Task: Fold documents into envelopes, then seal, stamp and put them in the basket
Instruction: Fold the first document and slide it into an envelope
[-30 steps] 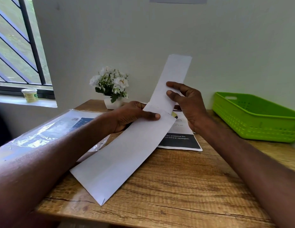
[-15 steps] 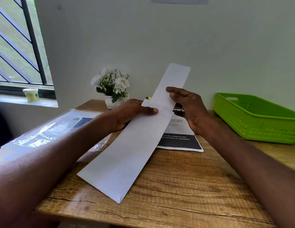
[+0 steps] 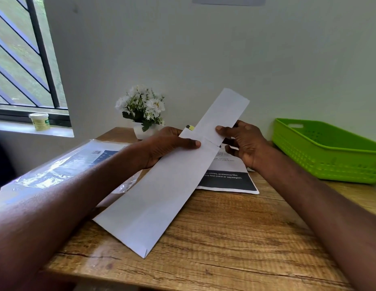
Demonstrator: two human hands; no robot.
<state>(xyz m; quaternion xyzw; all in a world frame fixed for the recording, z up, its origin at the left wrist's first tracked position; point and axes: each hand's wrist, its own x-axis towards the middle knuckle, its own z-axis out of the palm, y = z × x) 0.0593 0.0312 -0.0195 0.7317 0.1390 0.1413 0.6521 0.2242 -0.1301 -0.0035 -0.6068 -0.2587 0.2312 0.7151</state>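
A long white envelope (image 3: pixel 159 196) slants across the middle of the wooden table, its near corner resting on the wood. My left hand (image 3: pixel 168 143) grips the envelope's open far end, thumb on top. A folded white document (image 3: pixel 222 114) sticks out of that mouth toward the wall. My right hand (image 3: pixel 243 141) pinches the document just above the envelope's mouth. A green plastic basket (image 3: pixel 329 156) stands at the right of the table.
A printed sheet (image 3: pixel 229 179) with a black band lies flat under the envelope's far end. A clear plastic pack (image 3: pixel 73 162) sits on the left. A small white flower pot (image 3: pixel 143 110) stands by the wall. A small jar (image 3: pixel 39 121) rests on the window sill.
The folded document has slid further down into the envelope, so less of it sticks out. My right hand moved down the sheet toward the envelope's mouth.
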